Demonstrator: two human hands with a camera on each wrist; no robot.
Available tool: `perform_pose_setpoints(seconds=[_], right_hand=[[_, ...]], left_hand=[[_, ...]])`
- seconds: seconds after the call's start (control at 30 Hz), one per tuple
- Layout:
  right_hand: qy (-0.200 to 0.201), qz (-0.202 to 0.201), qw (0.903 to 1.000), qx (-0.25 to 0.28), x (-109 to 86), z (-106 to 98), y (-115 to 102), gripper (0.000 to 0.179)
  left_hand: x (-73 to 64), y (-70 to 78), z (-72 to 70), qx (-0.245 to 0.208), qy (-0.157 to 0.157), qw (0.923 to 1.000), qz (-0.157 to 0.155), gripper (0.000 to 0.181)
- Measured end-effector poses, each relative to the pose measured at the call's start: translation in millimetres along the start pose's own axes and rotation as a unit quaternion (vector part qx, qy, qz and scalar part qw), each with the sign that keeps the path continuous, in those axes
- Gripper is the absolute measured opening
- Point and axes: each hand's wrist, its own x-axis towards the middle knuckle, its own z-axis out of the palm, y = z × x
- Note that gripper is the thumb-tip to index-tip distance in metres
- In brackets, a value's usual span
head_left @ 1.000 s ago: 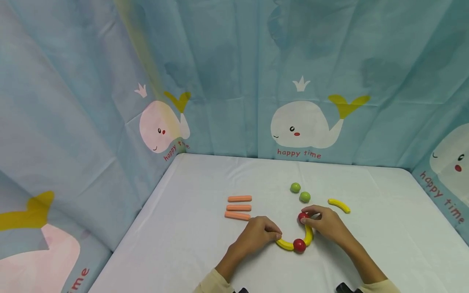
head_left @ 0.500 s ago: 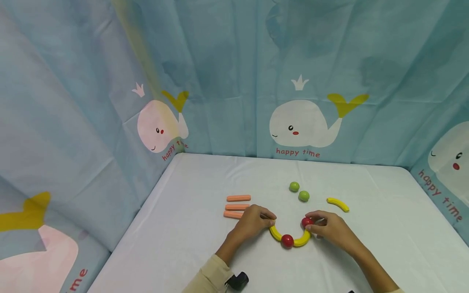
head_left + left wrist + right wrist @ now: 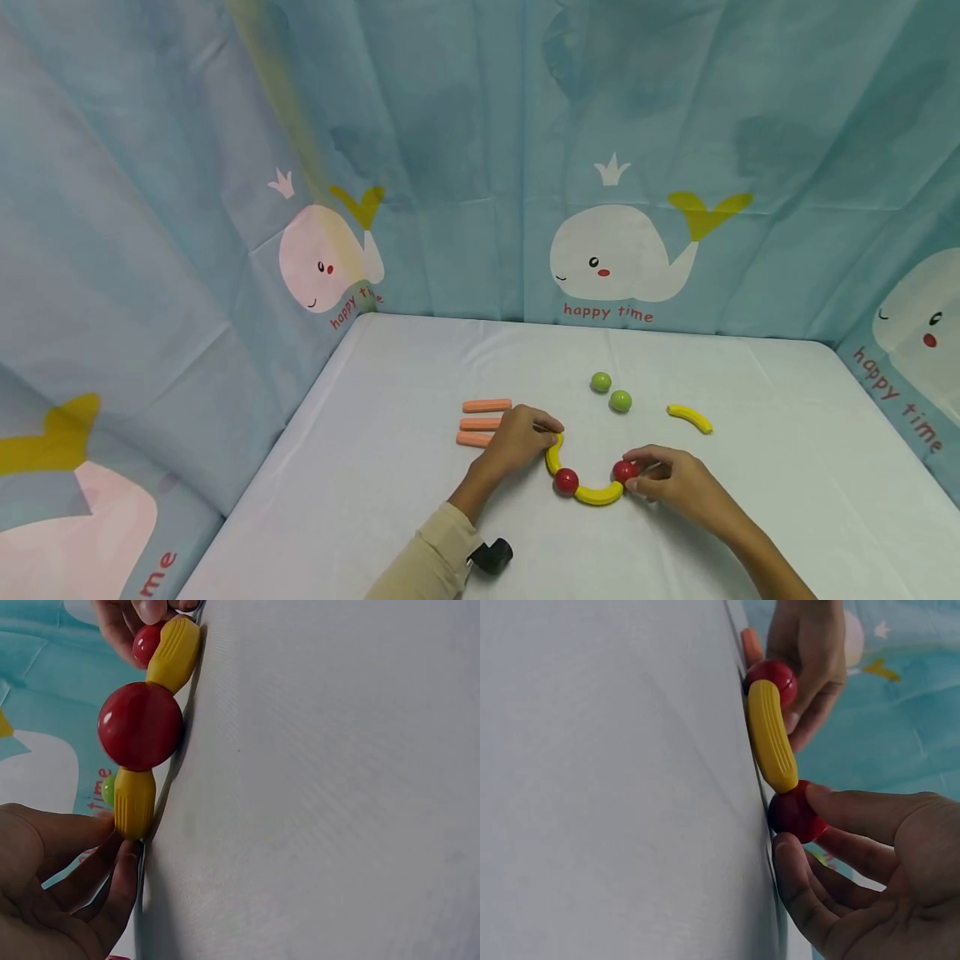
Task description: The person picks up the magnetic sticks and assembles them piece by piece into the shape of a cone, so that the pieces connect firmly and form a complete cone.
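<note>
A curved chain of two ribbed yellow curved pieces and two red balls lies on the white table, its pieces joined end to end. My left hand [image 3: 517, 437] pinches the free end of the left yellow piece [image 3: 135, 804] between thumb and fingers. One red ball [image 3: 566, 482] joins that piece to the second yellow piece [image 3: 771, 735]. At the chain's right end, my right hand [image 3: 675, 483] grips the other red ball [image 3: 796, 812], thumb on one side and fingertips on the other. Part of that ball is hidden behind the fingers in the left wrist view.
Three orange sticks [image 3: 486, 406] lie left of the chain, partly behind the left hand. Two green balls [image 3: 620, 401] sit farther back, with a loose yellow curved piece [image 3: 690, 418] to their right. A blue whale-print curtain [image 3: 450, 167] borders the white table [image 3: 360, 467].
The chain has turned and shifted left. My left hand has moved up and left with its yellow end, while my right hand has come nearer the table's front with the red ball.
</note>
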Motion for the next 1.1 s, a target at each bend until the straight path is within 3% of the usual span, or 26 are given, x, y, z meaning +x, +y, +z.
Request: perform_pose_setpoints(seconds=[0.33, 0.6, 0.7, 0.83, 1.1], right_hand=[[0.000, -0.008, 0.9999, 0.007, -3.1, 3.8, -1.3, 0.043], [0.005, -0.009, 0.9999, 0.009, -3.9, -2.3, -2.3, 0.046], [0.019, -0.008, 0.9997, 0.013, -3.8, -7.1, -3.6, 0.045], [0.039, -0.015, 0.9991, 0.005, -2.1, -14.2, -2.6, 0.045], [0.101, -0.063, 0.9927, -0.019, 3.3, -29.1, 8.5, 0.047]], left_hand=[[-0.1, -3.3, 3.1, -0.008, 0.024, 0.9997, 0.001, 0.012], [-20.0, 14.2, 17.5, -0.038, 0.079, 0.9952, 0.044, 0.021], [-28.7, 26.7, 23.6, -0.059, 0.068, 0.9942, 0.058, 0.024], [-36.8, 40.1, 34.3, -0.087, 0.043, 0.9937, 0.056, 0.027], [-42.7, 49.9, 59.0, -0.153, 0.014, 0.9874, 0.038, 0.033]])
